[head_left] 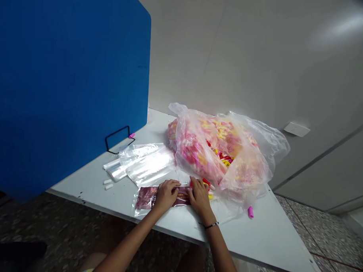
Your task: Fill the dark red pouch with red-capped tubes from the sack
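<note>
A flat maroon printed packet (145,198) in a clear plastic sleeve lies near the front edge of the white table. My left hand (166,195) is closed over its middle, fingers bent and thumb pressed against it. At the packet's right end, my right hand (199,195) grips it, with its fingers curved over the top; the fingertips' exact hold is partly hidden. Just behind my right hand lie several red, yellow and pale small plastic tubes (206,182). A dark beaded bracelet circles my right wrist.
A big translucent bag (195,148) full of coloured pieces stands behind my hands. Clear plastic sleeves (152,160) lie to the left, near two white pieces (108,186). A pink cap (250,212) sits at right. A blue panel (82,89) with a black wire stand (117,138) rises at left.
</note>
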A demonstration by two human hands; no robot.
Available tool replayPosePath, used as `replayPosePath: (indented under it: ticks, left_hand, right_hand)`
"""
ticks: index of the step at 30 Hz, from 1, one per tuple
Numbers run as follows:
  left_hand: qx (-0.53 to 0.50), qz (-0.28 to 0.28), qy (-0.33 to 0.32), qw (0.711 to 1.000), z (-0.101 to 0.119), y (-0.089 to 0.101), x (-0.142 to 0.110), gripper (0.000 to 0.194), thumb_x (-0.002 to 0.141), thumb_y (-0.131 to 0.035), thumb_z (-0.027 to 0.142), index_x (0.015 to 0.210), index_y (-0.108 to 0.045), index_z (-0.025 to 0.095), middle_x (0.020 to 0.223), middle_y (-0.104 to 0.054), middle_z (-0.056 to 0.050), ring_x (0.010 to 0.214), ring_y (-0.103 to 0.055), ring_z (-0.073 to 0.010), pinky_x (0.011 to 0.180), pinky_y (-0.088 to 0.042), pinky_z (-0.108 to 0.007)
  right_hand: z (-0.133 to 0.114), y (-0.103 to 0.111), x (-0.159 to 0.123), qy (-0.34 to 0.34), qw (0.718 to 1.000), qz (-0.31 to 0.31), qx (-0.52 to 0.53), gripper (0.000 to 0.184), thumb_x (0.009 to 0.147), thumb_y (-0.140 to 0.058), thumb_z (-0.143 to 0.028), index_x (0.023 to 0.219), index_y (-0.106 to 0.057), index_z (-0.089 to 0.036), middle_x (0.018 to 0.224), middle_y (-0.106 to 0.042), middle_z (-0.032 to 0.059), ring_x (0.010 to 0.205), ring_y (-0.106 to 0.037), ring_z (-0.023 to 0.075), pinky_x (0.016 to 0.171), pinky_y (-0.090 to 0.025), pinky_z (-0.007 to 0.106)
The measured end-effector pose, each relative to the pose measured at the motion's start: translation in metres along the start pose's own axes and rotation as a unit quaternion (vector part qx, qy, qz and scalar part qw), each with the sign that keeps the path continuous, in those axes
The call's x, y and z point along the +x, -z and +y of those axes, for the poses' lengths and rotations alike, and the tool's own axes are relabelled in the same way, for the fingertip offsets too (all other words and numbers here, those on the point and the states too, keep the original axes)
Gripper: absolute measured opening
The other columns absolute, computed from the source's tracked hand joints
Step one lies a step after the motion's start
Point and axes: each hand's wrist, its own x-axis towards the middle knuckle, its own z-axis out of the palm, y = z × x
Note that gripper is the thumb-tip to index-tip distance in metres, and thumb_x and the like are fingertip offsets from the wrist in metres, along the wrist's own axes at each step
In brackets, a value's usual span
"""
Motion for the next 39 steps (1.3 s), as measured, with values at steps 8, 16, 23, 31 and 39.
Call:
replayPosePath:
  ticks: [8, 16, 23, 31, 39]
  left_hand:
    - [-0.027, 0.007, -0.005, 1.0, -0.003, 0.0, 0.001, 0.024, 0.077, -0.051, 0.008, 0.09, -0.067, 0.019, 0.096, -0.068, -0.004, 0.094, -0.058, -0.0198, 0.086, -0.043, -0.037]
    - [-0.038, 0.011, -0.005, 0.999, -0.003, 0.001, 0.0, 0.025, 0.077, -0.049, 0.008, 0.089, -0.068, 0.018, 0.095, -0.068, -0.005, 0.093, -0.058, -0.0204, 0.087, -0.044, -0.038]
    - [-0.033, 0.014, -0.004, 0.999, -0.003, 0.0, 0.0, 0.023, 0.077, -0.05, 0.008, 0.088, -0.068, 0.018, 0.094, -0.068, -0.005, 0.092, -0.058, -0.0203, 0.086, -0.044, -0.037]
    - [-0.012, 0.003, -0.001, 1.0, 0.002, 0.003, 0.0, 0.024, 0.078, -0.049, 0.009, 0.09, -0.067, 0.019, 0.095, -0.067, -0.004, 0.093, -0.057, -0.0209, 0.086, -0.042, -0.038]
    - [0.161, -0.084, -0.116, 0.976, 0.02, -0.002, -0.002, 0.043, 0.08, -0.044, 0.005, 0.117, -0.057, 0.023, 0.119, -0.058, -0.008, 0.112, -0.048, -0.0258, 0.1, -0.03, -0.048]
  right_hand:
    - [0.01, -0.003, -0.004, -0.019, 0.994, 0.054, 0.092, 0.03, 0.085, -0.039, -0.012, 0.107, -0.058, -0.017, 0.1, -0.065, 0.0077, 0.096, -0.053, 0.0208, 0.084, -0.036, 0.037]
    - [0.01, -0.001, -0.008, -0.01, 0.981, 0.152, 0.121, 0.026, 0.084, -0.041, -0.013, 0.104, -0.058, -0.017, 0.098, -0.064, 0.009, 0.096, -0.055, 0.0211, 0.086, -0.043, 0.04]
    - [0.004, 0.003, -0.006, -0.092, 0.924, 0.18, 0.324, 0.02, 0.08, -0.053, -0.022, 0.098, -0.059, -0.018, 0.097, -0.062, 0.0086, 0.089, -0.061, 0.0178, 0.068, -0.054, 0.03]
    - [-0.004, 0.0, -0.004, -0.182, 0.871, 0.079, 0.45, 0.032, 0.073, -0.062, -0.029, 0.103, -0.057, -0.018, 0.088, -0.065, 0.0056, 0.07, -0.064, 0.0156, 0.058, -0.054, 0.028]
    - [-0.003, -0.011, -0.004, -0.184, 0.869, 0.1, 0.449, 0.028, 0.079, -0.054, -0.029, 0.105, -0.047, -0.019, 0.092, -0.06, 0.0034, 0.057, -0.059, 0.0095, 0.051, -0.049, 0.023]
